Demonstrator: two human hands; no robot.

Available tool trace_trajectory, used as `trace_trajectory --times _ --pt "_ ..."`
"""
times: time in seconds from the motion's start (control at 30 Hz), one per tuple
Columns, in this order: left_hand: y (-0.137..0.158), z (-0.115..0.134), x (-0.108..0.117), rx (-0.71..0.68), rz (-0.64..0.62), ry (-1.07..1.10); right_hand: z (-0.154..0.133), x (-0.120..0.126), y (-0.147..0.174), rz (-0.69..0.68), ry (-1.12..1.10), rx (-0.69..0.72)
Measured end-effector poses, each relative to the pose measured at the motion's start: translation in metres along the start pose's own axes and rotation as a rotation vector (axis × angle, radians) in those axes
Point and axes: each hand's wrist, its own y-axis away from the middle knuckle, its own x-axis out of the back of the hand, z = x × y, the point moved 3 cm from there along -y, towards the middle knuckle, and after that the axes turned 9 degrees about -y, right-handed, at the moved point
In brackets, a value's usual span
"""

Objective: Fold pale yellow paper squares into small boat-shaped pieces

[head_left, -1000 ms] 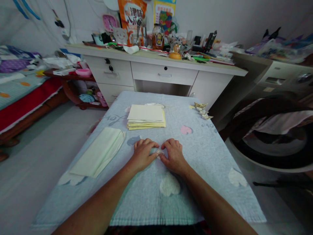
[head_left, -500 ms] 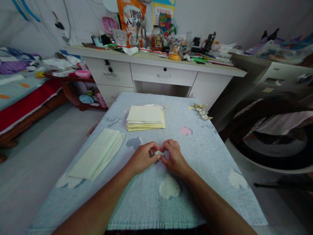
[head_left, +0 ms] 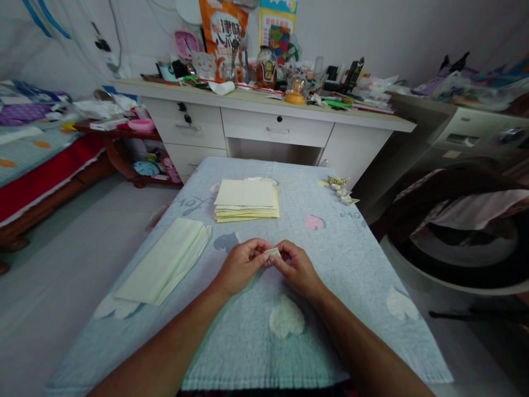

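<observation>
Between my fingertips is a small folded piece of pale paper [head_left: 273, 252], partly covered by the fingers. My left hand [head_left: 243, 266] pinches it from the left, thumb in front. From the right, my right hand [head_left: 298, 270] grips the same piece with thumb and fingers. Both hands are close together over the cloth-covered table [head_left: 343, 309]. Beyond them lies a stack of cream and yellow paper sheets [head_left: 246, 194]. A larger, pale green folded sheet bundle [head_left: 165, 262] rests to the left. Several small folded paper pieces [head_left: 341, 190] sit at the far right corner.
A white desk [head_left: 264, 118] crowded with jars, a pink clock [head_left: 185, 44] and an orange bag [head_left: 223, 38] stands behind the table. On the right is a washing machine [head_left: 467, 138] with cloth hanging from its door opening. A bed [head_left: 45, 160] is at the left.
The small paper piece has turned between my fingers and shows a flatter face. My right fingers have shifted their hold; the hands stay in nearly the same place.
</observation>
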Motion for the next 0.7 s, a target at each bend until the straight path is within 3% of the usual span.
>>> trace_trajectory --times 0.4,0.57,0.7 --pt "-0.0008 0.0029 -0.0058 0.068 0.062 0.264 -0.0022 -0.0029 0.0002 0.060 -0.138 -0.029" --pt "0.0019 0.0030 -0.0062 0.053 0.021 0.144 -0.0059 -0.0005 0.0008 0.087 -0.052 0.001" --pt "0.0025 0.0044 -0.0021 0.016 0.095 -0.078 -0.0062 -0.0017 0.0004 0.096 0.057 0.040"
